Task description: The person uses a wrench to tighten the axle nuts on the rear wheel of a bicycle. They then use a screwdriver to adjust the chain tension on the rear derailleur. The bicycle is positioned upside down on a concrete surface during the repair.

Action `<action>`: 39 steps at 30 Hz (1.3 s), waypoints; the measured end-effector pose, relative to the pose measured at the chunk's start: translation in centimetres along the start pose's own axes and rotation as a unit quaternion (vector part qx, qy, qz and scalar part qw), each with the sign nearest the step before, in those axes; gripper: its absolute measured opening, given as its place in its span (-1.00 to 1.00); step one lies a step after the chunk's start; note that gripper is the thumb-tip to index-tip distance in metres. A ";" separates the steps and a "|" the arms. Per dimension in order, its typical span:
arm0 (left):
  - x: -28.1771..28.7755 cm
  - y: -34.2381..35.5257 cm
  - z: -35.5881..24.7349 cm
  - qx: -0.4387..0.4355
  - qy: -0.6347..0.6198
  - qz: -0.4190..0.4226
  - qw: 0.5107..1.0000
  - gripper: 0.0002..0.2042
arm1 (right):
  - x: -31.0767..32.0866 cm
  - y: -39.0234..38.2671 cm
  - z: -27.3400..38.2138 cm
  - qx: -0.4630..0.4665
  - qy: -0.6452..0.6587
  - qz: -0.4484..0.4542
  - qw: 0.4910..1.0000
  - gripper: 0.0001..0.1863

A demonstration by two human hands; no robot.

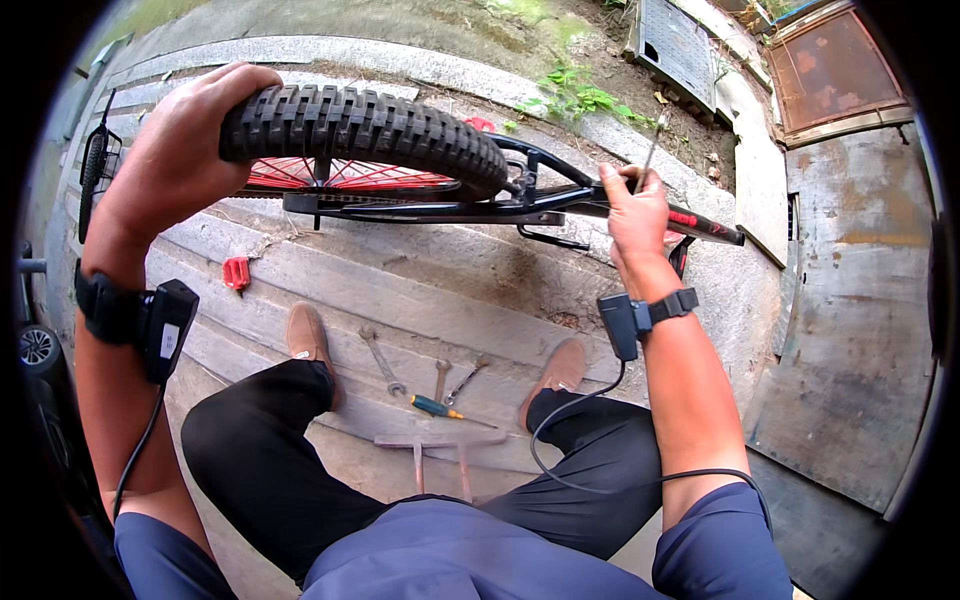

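A bicycle with a black frame (430,212) lies across the paving in front of me. Its wheel has a knobby black tyre (375,130) and red spokes (345,176). My left hand (205,135) is wrapped round the tyre's left end. Over the frame's right part, my right hand (638,205) is closed on a thin metal tool (654,146), whose slim shaft points up and away. Fingers cover the tool's lower part, so its exact kind cannot be made out. A pedal (235,273), red, lies on the paving below the wheel.
Between my shoes lie several wrenches (382,362) and a green-and-yellow screwdriver (436,407). A low stool (440,439) edge shows between my legs. Rusty metal sheets (850,300) stand at the right, and weeds (580,95) grow behind. Cables run from both wrist devices.
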State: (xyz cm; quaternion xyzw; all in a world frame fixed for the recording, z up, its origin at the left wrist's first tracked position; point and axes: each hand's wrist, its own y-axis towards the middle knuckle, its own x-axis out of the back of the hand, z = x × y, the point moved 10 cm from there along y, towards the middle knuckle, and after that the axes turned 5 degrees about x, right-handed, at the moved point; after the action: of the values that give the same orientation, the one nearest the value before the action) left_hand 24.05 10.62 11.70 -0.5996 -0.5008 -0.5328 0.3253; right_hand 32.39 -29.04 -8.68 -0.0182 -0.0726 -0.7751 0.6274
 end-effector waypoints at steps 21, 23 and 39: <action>-1.1 -4.7 2.3 0.108 0.115 -0.129 0.979 -0.38 | -1.7 -1.5 -3.1 -0.049 0.013 0.067 0.996 -0.69; -1.3 -5.4 2.0 0.115 0.120 -0.137 0.977 -0.37 | -0.3 -1.4 -1.9 -0.025 0.011 0.056 0.998 -0.69; -3.2 -13.1 0.3 0.206 0.175 -0.182 0.946 -0.41 | 8.0 -10.4 4.9 -0.018 0.051 0.048 0.997 -0.74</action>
State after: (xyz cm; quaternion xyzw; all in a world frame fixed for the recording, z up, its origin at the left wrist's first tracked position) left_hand 11.97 13.85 6.69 -0.3160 -0.6352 -0.5647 0.4216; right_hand 20.24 -34.03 -3.82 0.0066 -0.0260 -0.7450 0.6665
